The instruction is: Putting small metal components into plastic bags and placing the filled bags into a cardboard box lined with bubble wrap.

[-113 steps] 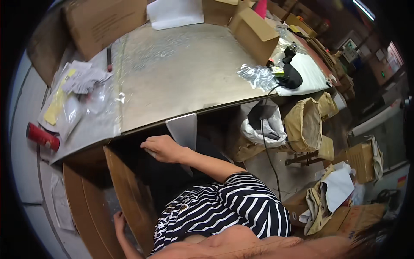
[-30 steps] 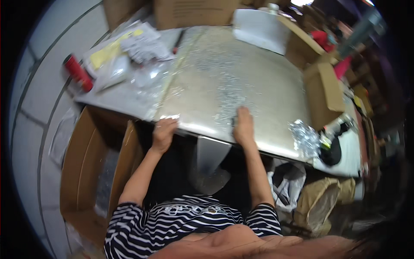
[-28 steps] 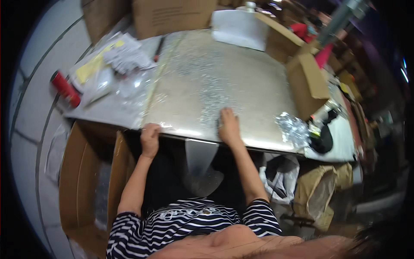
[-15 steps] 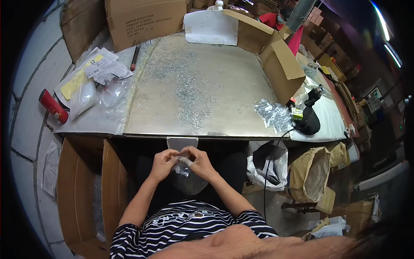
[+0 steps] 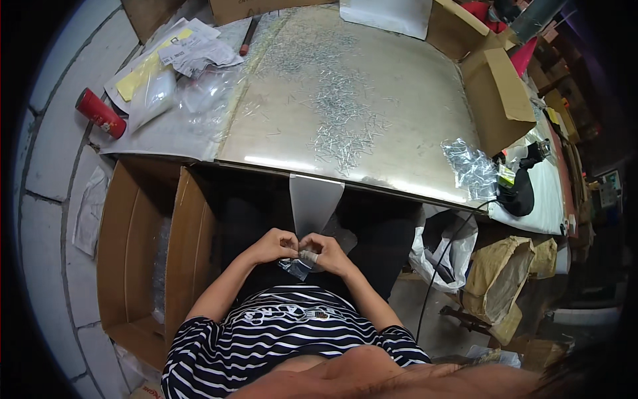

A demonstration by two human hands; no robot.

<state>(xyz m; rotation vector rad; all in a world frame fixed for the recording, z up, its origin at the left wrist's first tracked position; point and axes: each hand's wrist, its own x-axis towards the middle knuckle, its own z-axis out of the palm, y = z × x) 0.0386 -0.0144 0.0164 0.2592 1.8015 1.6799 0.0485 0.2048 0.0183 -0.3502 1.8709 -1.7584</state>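
- The broad metal-topped surface [image 5: 419, 126] spans the far side, its near edge just beyond the person's lap.
- A tall open cardboard box [image 5: 118, 253] stands at the near left, below the surface's edge, beside the left forearm.
- Another open cardboard box [image 5: 488, 93] lies at the far right of the surface, one flap folded outward.
- A brown sack [image 5: 480, 279] gapes at the right, below the surface, with a white bag [image 5: 420, 256] open just left of it.
- A pale tapering sheet [image 5: 316, 199] hangs from the near edge, pointing down toward the hands.
- Papers [image 5: 193, 52] overlap at the far left, clear plastic packaging near them.
- Shiny clear packets [image 5: 470, 169] lie together at the right, next to a black object [image 5: 518, 193].
- Left hand [image 5: 276, 246] and right hand [image 5: 327, 255] meet over the lap; the fingers of both are pinched together on a small clear bag, and one right finger carries a pale wrap.
- A red can [image 5: 101, 114] lies tilted at the left edge.
- The small clear bag [image 5: 296, 268] hangs below the fingers, its contents unclear.
- Tiny metal pins [image 5: 342, 120] are strewn across the surface's middle, smallest of all.
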